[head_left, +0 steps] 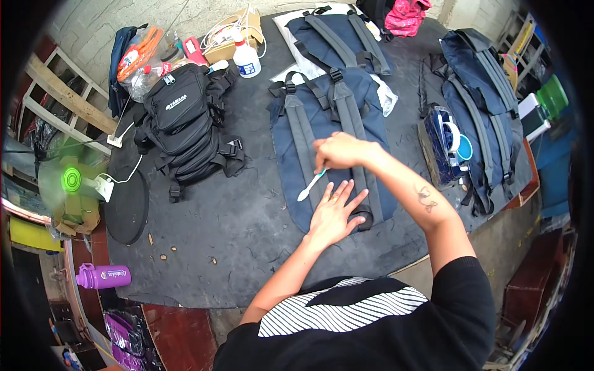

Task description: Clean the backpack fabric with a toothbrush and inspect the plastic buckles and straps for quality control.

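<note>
A navy backpack [286, 170] with grey shoulder straps lies flat on the dark table in front of me, straps upward. My left hand [335, 213] rests spread on its lower part, fingers apart over a strap and the cloth between. Closed around the handle of a toothbrush [310, 187] is my right hand [341, 151], just beyond the left one. The brush has a white head and a teal grip. Its head points down and left, over the left-hand strap; whether the bristles touch the cloth I cannot tell.
To the left sits a black backpack [185, 117], with a white spray bottle [246, 57] behind it. More navy backpacks lie at the far side [334, 37] and at the right [479, 111]. A purple bottle [105, 276] and a green fan [71, 180] are at the left edge.
</note>
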{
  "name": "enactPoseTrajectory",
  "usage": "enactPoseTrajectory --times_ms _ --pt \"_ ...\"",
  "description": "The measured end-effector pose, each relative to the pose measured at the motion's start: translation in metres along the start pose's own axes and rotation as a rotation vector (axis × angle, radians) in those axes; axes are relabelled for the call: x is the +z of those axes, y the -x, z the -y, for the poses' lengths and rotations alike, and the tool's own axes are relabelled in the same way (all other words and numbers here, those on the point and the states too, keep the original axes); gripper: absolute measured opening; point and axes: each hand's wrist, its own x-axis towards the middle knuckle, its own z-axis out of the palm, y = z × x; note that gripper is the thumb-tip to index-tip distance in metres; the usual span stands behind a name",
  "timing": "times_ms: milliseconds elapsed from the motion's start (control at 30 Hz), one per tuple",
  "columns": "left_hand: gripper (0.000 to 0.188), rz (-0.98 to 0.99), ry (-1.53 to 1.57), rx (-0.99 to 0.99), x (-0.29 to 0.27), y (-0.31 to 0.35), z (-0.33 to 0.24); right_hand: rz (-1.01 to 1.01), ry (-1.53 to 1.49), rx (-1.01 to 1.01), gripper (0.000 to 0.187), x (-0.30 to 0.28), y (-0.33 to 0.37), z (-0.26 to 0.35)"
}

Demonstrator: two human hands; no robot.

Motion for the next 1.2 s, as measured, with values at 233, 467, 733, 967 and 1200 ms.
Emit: enactPoseTrajectory --times_ms 233,467,733,967,1200 --pt "0.054 -0.064 0.014 0.029 -0.001 -0.002 -0.002 0.034 -0.092 0.077 0.018 0.003 0.006 0.01" --pt "0.049 -0.045 -0.006 -0.036 -0.014 0.016 -0.007 -0.73 -0.234 0.365 0.027 0.013 0.1 0.048" --pt "0.064 0.039 -0.082 -0.12 -0.021 0.03 -0.008 -0.589 -0.411 0.887 0.027 0.065 0.141 -0.006" --pt "0.066 0.045 -0.087 -0.147 -0.016 0.026 -0.008 -0.342 -0.693 0.828 0.028 0.053 0.167 -0.07" --pt "0.068 0.041 -0.083 -0.152 -0.017 0.029 -0.009 -0.298 -0.694 0.797 0.031 0.057 0.169 -0.065"
